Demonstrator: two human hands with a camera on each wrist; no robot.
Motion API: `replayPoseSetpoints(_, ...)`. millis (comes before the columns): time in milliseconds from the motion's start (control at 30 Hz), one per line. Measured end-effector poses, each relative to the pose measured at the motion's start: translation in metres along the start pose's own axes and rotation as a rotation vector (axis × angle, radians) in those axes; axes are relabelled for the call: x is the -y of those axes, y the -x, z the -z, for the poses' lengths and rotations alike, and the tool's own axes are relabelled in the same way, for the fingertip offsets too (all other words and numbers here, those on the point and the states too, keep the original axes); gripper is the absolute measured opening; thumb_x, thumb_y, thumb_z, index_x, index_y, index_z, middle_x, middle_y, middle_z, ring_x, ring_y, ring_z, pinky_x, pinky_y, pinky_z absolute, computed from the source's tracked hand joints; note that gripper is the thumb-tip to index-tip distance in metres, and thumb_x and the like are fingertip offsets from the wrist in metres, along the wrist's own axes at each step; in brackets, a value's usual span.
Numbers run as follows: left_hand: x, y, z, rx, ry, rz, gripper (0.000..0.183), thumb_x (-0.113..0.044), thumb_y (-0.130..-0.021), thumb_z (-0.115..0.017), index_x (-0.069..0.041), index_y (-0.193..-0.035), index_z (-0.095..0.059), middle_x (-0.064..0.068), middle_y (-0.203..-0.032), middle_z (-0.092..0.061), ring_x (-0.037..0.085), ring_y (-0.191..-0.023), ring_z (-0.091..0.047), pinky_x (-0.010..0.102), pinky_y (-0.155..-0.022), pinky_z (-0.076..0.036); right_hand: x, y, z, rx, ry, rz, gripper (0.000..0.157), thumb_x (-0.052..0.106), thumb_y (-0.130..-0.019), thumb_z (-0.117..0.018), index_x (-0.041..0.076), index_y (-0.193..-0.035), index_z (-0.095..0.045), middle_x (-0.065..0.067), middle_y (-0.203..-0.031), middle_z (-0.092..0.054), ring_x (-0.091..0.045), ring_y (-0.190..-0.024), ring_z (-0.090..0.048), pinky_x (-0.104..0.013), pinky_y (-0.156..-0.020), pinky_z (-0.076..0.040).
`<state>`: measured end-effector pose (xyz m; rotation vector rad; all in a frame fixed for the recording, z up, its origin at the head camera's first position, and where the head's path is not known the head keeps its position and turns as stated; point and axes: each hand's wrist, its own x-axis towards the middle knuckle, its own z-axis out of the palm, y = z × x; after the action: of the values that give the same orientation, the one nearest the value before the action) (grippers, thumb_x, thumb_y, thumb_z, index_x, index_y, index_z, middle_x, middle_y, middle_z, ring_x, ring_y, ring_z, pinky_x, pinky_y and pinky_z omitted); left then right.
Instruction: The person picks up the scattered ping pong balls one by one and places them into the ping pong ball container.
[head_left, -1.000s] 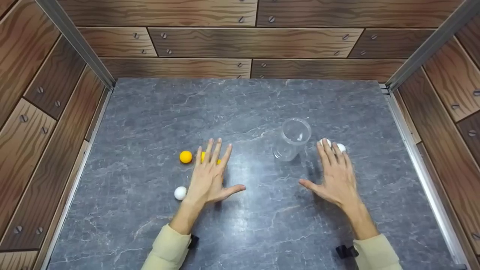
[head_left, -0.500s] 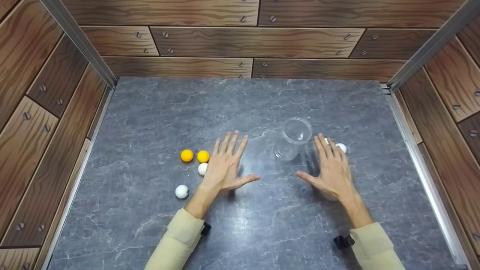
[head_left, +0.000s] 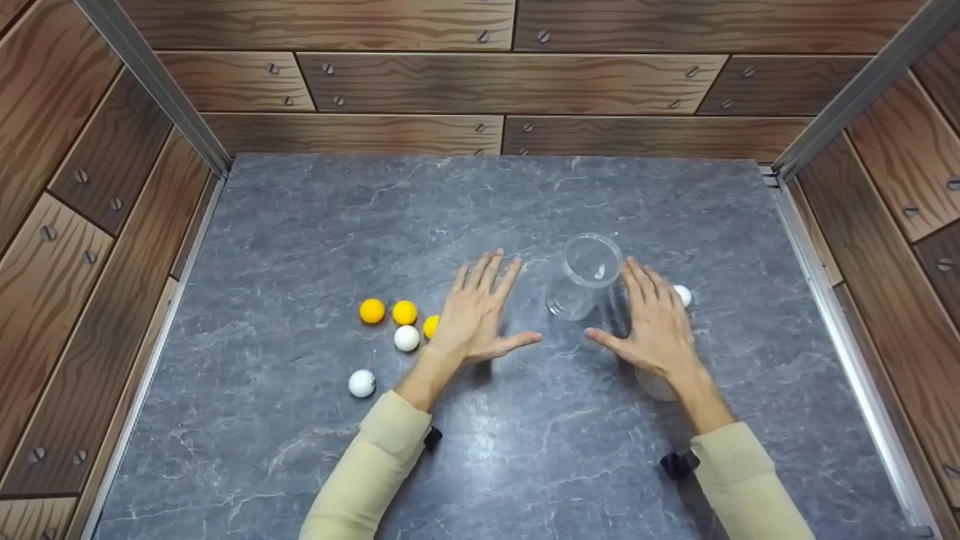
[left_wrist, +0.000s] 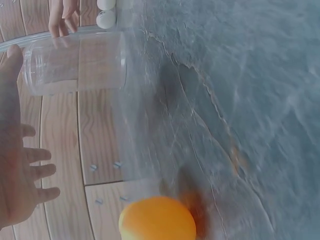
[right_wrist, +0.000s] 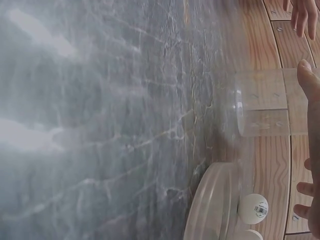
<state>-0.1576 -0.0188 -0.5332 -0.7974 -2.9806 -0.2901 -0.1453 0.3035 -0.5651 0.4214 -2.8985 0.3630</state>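
Note:
A clear plastic jar (head_left: 574, 296) stands upright on the grey marbled table, its round mouth facing up. My left hand (head_left: 476, 319) hovers to its left with fingers spread and thumb out, holding nothing. Close to the jar's right side, my right hand (head_left: 656, 322) is likewise spread, fingertips beside the rim. Beneath the right hand and wrist lies a round translucent lid (right_wrist: 212, 205), mostly hidden in the head view. An orange ping-pong ball (left_wrist: 157, 220) sits partly under the left wrist. Past the right fingers rests a white ping-pong ball (right_wrist: 253, 209), with another beside it.
Left of the left hand lie two more orange balls, one orange ball (head_left: 372, 310) being farthest left. Near them are a white ball (head_left: 406, 338) and a nearer white ball (head_left: 361, 383). Wood-patterned walls (head_left: 510, 82) enclose the table at the back and sides.
My left hand has moved right and forward, off the balls and toward the jar, uncovering several balls. My right hand has shifted left toward the jar. The jar has stayed put.

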Motion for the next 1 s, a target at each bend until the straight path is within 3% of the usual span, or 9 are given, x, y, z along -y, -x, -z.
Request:
replayPoseSetpoints(433,-0.017,-0.029,-0.011,-0.102,0.01,-0.037,0.114,-0.09,-0.086,-0.049,-0.014,-0.168,-0.025,0.015,-0.168,-0.04,0.034,-0.15,-0.046,0.052,-0.121,-0.043,-0.001,-0.014,-0.014,0.003,-0.017,-0.002,0.125,0.078,-0.077,-0.073,0.003,-0.165,-0.026,-0.024,-0.168,-0.035,-0.048,-0.151,-0.038,-0.063,-0.126,-0.029)
replayPoseSetpoints(667,-0.029,-0.042,-0.014,-0.152,-0.017,-0.054,0.114,-0.091,-0.085,-0.049,-0.013,-0.166,-0.03,0.014,-0.165,-0.045,0.032,-0.148,-0.049,0.049,-0.12,-0.044,-0.003,-0.018,-0.014,-0.013,-0.046,-0.019,0.125,0.076,-0.075,-0.076,0.005,-0.165,-0.027,-0.023,-0.166,-0.038,-0.048,-0.15,-0.04,-0.063,-0.125,-0.03)
replayPoseSetpoints(1000,-0.037,-0.061,-0.018,-0.143,0.035,-0.021,0.112,-0.089,-0.086,-0.05,-0.012,-0.165,-0.032,0.015,-0.164,-0.046,0.033,-0.149,-0.049,0.049,-0.121,-0.044,-0.006,-0.024,-0.02,0.007,-0.04,-0.016,0.126,0.076,-0.075,-0.076,0.002,-0.164,-0.028,-0.027,-0.161,-0.043,-0.049,-0.146,-0.043,-0.065,-0.123,-0.032)
